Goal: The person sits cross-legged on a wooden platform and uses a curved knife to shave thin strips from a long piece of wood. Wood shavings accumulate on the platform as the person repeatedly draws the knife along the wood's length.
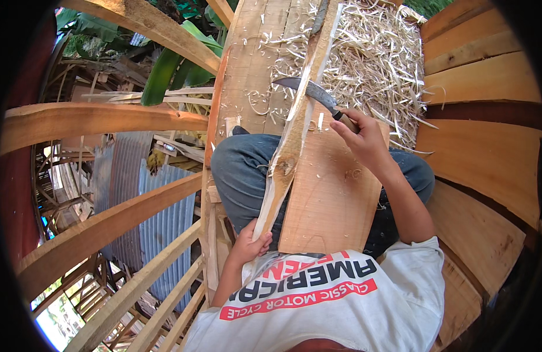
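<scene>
My left hand (251, 242) is closed around the near end of a long, rough wooden strip (287, 154). The strip slants away from my waist toward the top of the view, its far part running beside the heap of shavings. In my right hand (365, 138) is the dark handle of a curved knife (322, 97). Its hooked blade crosses the strip at mid-length, with the tip showing past the left side. A flat wooden board (332, 193) lies over my lap, under and to the right of the strip.
Pale curled shavings (373, 76) pile up at the far right. Plank flooring (247, 76) stretches ahead, with loose curls on it. A slatted wooden wall (476, 146) stands close on my right. Wooden rails (107, 126) line the left, with corrugated sheets (165, 223) beyond them.
</scene>
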Motion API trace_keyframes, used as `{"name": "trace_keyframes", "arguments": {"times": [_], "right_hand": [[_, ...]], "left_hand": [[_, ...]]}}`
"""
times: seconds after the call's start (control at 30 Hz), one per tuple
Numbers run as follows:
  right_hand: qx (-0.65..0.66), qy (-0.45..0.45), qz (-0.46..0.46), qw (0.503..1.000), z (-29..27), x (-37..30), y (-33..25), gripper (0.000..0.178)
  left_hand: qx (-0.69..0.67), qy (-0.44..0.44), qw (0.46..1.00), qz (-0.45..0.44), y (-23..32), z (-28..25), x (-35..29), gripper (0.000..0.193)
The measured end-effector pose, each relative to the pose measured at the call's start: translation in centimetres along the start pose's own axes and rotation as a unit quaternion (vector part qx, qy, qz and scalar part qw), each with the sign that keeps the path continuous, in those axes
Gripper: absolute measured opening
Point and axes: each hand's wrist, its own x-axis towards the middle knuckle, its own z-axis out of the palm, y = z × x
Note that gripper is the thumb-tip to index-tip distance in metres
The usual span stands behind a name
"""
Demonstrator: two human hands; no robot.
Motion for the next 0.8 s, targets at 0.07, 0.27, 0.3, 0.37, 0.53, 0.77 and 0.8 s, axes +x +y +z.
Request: {"name": "trace_keyframes", "arguments": {"times": [0.07, 0.27, 0.3, 0.37, 0.53, 0.77, 0.8], "right_hand": [[-0.01, 0.017, -0.015, 1.0, 0.2, 0.0, 0.2, 0.025], [-0.047, 0.006, -0.027, 0.999, 0.2, 0.0, 0.2, 0.025], [-0.045, 0.018, -0.033, 0.998, 0.4, 0.0, 0.0, 0.026], [-0.043, 0.041, -0.044, 0.997, 0.6, 0.0, -0.3, 0.027], [-0.068, 0.055, -0.07, 0.994, 1.0, 0.2, 0.4, 0.027], [0.066, -0.054, 0.061, 0.995, 1.4, 0.2, 0.2, 0.028], [0.116, -0.118, 0.116, 0.979, 0.7, 0.1, -1.3, 0.032]], "left_hand": [[0.004, 0.002, 1.0, -0.003, -0.2, -0.1, 0.0, 0.018], [-0.005, -0.002, 1.0, -0.008, -0.1, -0.2, 0.0, 0.018], [-0.006, -0.003, 1.0, -0.008, -0.1, -0.2, -0.1, 0.018], [-0.008, -0.005, 1.0, -0.006, 0.0, -0.1, -0.1, 0.018], [0.0, -0.003, 1.0, -0.005, -0.1, -0.2, 0.0, 0.018], [0.008, 0.008, 1.0, -0.009, -0.2, -0.1, 0.1, 0.018], [0.016, 0.015, 1.0, -0.007, -0.3, -0.1, 0.0, 0.019]]}}
